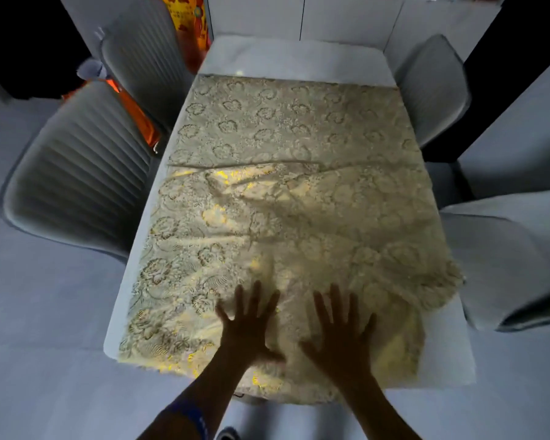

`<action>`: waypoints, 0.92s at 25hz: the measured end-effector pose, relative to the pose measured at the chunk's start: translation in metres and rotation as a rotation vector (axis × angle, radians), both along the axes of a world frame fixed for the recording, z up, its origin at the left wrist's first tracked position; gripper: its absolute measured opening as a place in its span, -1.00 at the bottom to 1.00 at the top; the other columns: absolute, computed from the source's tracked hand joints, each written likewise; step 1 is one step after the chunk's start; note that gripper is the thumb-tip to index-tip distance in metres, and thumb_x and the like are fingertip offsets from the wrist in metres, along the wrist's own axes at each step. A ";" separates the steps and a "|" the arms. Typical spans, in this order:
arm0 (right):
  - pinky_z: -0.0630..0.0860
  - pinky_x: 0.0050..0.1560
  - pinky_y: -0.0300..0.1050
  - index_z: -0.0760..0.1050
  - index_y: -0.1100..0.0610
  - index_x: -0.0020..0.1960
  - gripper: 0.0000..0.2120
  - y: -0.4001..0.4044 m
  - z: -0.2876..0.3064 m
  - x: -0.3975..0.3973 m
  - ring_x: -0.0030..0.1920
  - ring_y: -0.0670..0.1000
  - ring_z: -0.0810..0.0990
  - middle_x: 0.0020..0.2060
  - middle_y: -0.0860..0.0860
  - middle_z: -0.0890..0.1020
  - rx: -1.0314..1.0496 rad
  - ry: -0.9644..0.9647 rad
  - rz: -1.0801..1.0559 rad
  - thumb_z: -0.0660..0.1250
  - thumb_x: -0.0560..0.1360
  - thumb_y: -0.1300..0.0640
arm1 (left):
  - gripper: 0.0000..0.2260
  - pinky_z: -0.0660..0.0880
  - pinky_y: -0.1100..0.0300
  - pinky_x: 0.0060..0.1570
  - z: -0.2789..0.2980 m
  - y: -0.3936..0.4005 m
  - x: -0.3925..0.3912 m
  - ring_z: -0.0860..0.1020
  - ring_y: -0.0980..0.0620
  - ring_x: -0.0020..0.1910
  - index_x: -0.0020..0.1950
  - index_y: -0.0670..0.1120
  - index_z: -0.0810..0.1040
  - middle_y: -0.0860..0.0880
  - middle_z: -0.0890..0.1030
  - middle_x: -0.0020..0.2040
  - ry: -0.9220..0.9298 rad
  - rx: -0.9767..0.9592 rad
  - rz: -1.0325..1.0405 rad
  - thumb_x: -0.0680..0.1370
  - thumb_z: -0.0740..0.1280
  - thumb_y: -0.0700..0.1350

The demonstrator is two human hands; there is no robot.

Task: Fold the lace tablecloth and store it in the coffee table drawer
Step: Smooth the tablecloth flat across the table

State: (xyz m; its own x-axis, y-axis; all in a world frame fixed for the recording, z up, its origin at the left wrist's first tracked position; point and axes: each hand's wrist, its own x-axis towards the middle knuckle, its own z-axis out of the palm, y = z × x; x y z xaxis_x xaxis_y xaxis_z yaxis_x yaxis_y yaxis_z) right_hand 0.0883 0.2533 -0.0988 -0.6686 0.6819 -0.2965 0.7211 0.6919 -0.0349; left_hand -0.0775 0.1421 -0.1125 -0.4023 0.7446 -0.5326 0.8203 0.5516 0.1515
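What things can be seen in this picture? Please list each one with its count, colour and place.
tablecloth: one, cream lace with flower pattern, spread over the table, wrinkled across the middle.
table: one, white, centre, bare at the far end.
chairs: four, grey, two on each side of the table.
orange item: one, orange, between the left chairs; cannot tell what it is.
wristband: one, blue, on the left forearm.
left hand: one, fingers spread, pressing flat on the tablecloth, near edge.
right hand: one, fingers spread, flat on the tablecloth beside the left.
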 end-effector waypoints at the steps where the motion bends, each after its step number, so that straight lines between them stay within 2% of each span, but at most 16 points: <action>1: 0.27 0.18 0.56 0.29 -0.01 0.49 -0.13 0.000 -0.005 0.011 0.41 0.35 0.35 0.49 0.11 0.32 0.010 0.001 0.011 0.09 0.31 -0.46 | 0.18 -0.20 -0.56 0.26 -0.005 -0.001 0.000 -0.50 -0.29 0.41 0.42 0.27 -0.52 -0.04 -0.55 0.47 -0.009 -0.015 0.009 0.16 0.29 0.57; 3: 0.41 0.06 0.54 0.37 -0.02 0.45 -0.15 0.011 -0.012 0.033 0.33 0.34 0.45 0.43 0.09 0.41 -0.015 -0.018 0.054 0.06 0.31 -0.48 | 0.20 -0.14 -0.55 0.27 -0.006 0.003 -0.003 -0.51 -0.29 0.40 0.43 0.27 -0.50 -0.03 -0.58 0.44 -0.010 -0.054 0.013 0.13 0.28 0.59; 5: 0.34 0.11 0.58 0.32 -0.08 0.47 -0.12 0.023 -0.012 0.049 0.36 0.35 0.41 0.45 0.08 0.38 -0.064 -0.026 0.076 0.11 0.26 -0.50 | 0.22 -0.09 -0.55 0.28 -0.002 0.008 -0.008 -0.48 -0.30 0.43 0.43 0.26 -0.50 -0.03 -0.59 0.43 -0.015 -0.104 0.016 0.12 0.30 0.58; 6: 0.25 0.17 0.60 0.22 -0.11 0.51 -0.08 0.027 -0.011 0.055 0.41 0.37 0.33 0.49 0.08 0.31 -0.115 -0.050 0.051 0.16 0.25 -0.50 | 0.23 -0.06 -0.55 0.29 0.003 0.013 -0.006 -0.46 -0.31 0.44 0.44 0.25 -0.49 -0.03 -0.58 0.43 -0.021 -0.136 0.028 0.13 0.31 0.58; 8: 0.06 0.28 0.60 -0.05 -0.13 0.56 0.04 0.030 -0.008 0.059 0.50 0.39 0.08 0.57 0.07 0.03 -0.183 -0.112 0.017 0.25 0.24 -0.50 | 0.22 -0.03 -0.53 0.31 0.016 0.028 0.006 -0.38 -0.34 0.48 0.50 0.19 -0.42 -0.07 -0.51 0.49 -0.044 -0.175 0.080 0.18 0.33 0.55; 10: -0.08 0.36 0.53 -0.26 -0.16 0.54 0.05 0.034 -0.003 0.059 0.54 0.33 -0.15 0.55 0.01 -0.26 -0.234 -0.133 0.036 0.22 0.29 -0.50 | 0.12 -0.05 -0.49 0.35 0.033 0.045 0.028 -0.29 -0.32 0.52 0.54 0.16 -0.34 -0.08 -0.39 0.55 -0.028 -0.146 0.097 0.27 0.30 0.52; 11: -0.10 0.39 0.48 -0.29 -0.19 0.53 0.01 0.040 0.005 0.057 0.54 0.29 -0.19 0.54 -0.02 -0.30 -0.290 -0.117 0.050 0.20 0.32 -0.49 | 0.07 -0.07 -0.47 0.37 0.043 0.054 0.040 -0.27 -0.30 0.53 0.54 0.17 -0.33 -0.07 -0.36 0.56 0.000 -0.104 0.097 0.31 0.27 0.51; 13: -0.05 0.44 0.37 -0.28 -0.23 0.53 -0.07 0.058 0.030 0.049 0.56 0.22 -0.15 0.55 -0.05 -0.28 -0.284 0.013 0.128 0.14 0.36 -0.48 | -0.01 -0.08 -0.44 0.39 0.061 0.072 0.055 -0.27 -0.27 0.54 0.52 0.18 -0.37 -0.06 -0.36 0.56 0.058 0.005 0.108 0.37 0.19 0.50; 16: 0.03 0.46 0.28 -0.26 -0.20 0.54 -0.11 0.110 0.082 0.032 0.56 0.20 -0.12 0.56 -0.01 -0.24 -0.110 0.168 0.214 0.01 0.37 -0.52 | -0.11 -0.09 -0.42 0.40 0.094 0.106 0.057 -0.25 -0.24 0.55 0.51 0.19 -0.39 -0.05 -0.35 0.57 0.130 0.148 0.154 0.43 0.08 0.50; 20: -0.01 0.48 0.27 -0.30 -0.20 0.53 -0.06 0.180 0.124 -0.009 0.56 0.16 -0.20 0.55 -0.05 -0.30 -0.076 0.156 0.183 0.03 0.35 -0.55 | -0.19 -0.07 -0.42 0.40 0.123 0.147 0.026 -0.21 -0.24 0.56 0.52 0.18 -0.36 -0.06 -0.28 0.59 0.187 0.223 0.207 0.46 -0.04 0.49; 23: -0.03 0.48 0.27 -0.31 -0.22 0.52 -0.06 0.220 0.130 -0.033 0.56 0.13 -0.19 0.55 -0.07 -0.29 -0.087 0.163 0.140 0.05 0.34 -0.55 | -0.22 0.00 -0.41 0.38 0.131 0.186 -0.009 -0.15 -0.24 0.56 0.54 0.16 -0.34 -0.06 -0.23 0.60 0.252 0.255 0.220 0.48 -0.06 0.47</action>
